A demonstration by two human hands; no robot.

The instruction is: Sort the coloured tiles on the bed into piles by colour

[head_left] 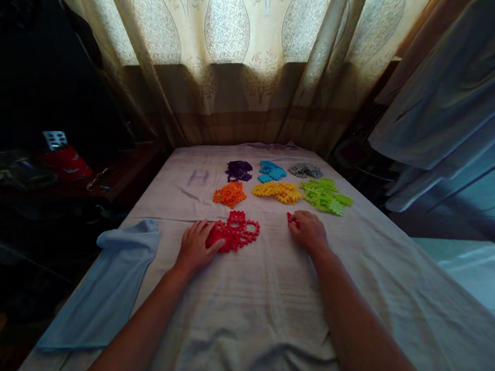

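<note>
Red toothed plastic pieces (237, 231) lie in a loose pile on the cloth-covered table (264, 297). My left hand (196, 246) rests at the pile's left side, fingers spread and touching the pieces. To the right of the pile, my right hand (309, 231) is closed on a red piece (290, 218), which shows only in part at the fingertips. Beyond the hands sit an orange pile (230, 194), a yellow pile (277, 192) and a lime green pile (325, 196). Farther back are purple (238, 171), blue (271, 171) and grey (305, 170) piles.
A light blue cloth (104, 286) lies along the table's left side. Patterned curtains (233, 96) hang behind the far edge. A dark side table with a red item (70, 164) stands at the left, and fabric (448, 92) hangs at the right.
</note>
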